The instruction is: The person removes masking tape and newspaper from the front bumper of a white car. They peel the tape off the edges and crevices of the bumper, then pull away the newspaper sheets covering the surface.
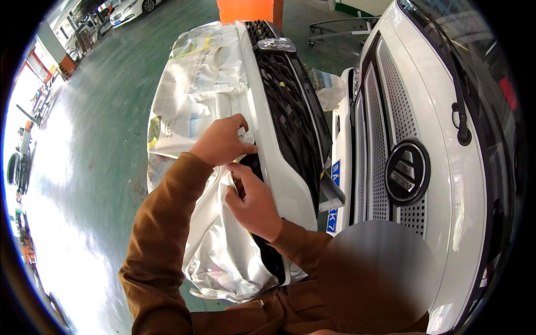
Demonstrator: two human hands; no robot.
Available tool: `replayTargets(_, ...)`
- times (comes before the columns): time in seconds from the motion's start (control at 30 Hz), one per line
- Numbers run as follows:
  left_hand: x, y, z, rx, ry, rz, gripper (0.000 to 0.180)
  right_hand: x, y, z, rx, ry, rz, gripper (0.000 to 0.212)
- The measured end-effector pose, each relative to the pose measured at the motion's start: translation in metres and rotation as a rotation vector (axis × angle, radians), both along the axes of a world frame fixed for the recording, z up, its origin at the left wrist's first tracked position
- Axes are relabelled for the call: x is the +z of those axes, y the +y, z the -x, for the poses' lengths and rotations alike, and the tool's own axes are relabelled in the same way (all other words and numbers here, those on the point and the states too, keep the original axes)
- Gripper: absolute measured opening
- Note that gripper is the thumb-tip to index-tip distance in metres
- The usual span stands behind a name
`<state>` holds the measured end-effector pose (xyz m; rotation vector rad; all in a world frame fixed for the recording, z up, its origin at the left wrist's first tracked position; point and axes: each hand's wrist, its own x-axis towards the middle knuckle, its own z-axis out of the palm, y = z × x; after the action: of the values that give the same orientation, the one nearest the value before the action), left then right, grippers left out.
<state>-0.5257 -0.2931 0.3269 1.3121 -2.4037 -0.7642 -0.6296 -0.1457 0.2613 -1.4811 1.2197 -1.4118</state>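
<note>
A white car bumper (288, 184) with a black grille (285, 84) stretches away in front of me. Newspaper-like sheet (173, 106) and crinkled pale masking film (223, 262) cover its left side. Above the bumper's middle, my left hand (220, 142) is closed, its thumb and fingers pinching at the edge of the covering; what exactly lies between them is too small to make out. Just nearer to me, my right hand (254, 204) is closed with the film gathered between thumb and fingers. A dark opening in the bumper shows beside both hands.
Close on the right stands a white vehicle (446, 184) with perforated grille panels and a round black badge (407, 172). An orange block (251, 10) is behind the bumper's far end. Green floor (106, 111) lies to the left; a white car (131, 11) is parked far back.
</note>
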Motion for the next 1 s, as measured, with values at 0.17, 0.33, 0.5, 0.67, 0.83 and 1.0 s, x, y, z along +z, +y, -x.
replayTargets(0.17, -0.011, -0.008, -0.003, -0.013, -0.033, 0.019, 0.037, 0.002, -0.013, 0.006, 0.071, 0.143, 0.084, 0.040)
replayTargets(0.33, -0.020, -0.001, -0.006, 0.045, 0.010, 0.101, 0.032, 0.043, -0.020, 0.061, 0.135, 0.142, -0.267, 0.037)
replayTargets(0.5, -0.026, 0.004, -0.008, 0.063, 0.094, 0.124, 0.027, 0.027, -0.068, 0.100, -0.136, 0.477, -0.028, 0.040)
replayTargets(0.67, -0.033, 0.002, -0.011, 0.043, 0.182, 0.153, 0.025, -0.013, -0.072, 0.075, -0.289, 0.620, 0.155, 0.046)
replayTargets(0.83, -0.040, -0.002, -0.016, 0.018, 0.299, 0.203, 0.025, -0.019, -0.069, 0.062, -0.405, 0.713, 0.256, 0.046)
replayTargets(1.0, -0.035, -0.002, -0.018, 0.043, 0.321, 0.184, 0.027, -0.020, -0.070, 0.062, -0.404, 0.696, 0.248, 0.044)
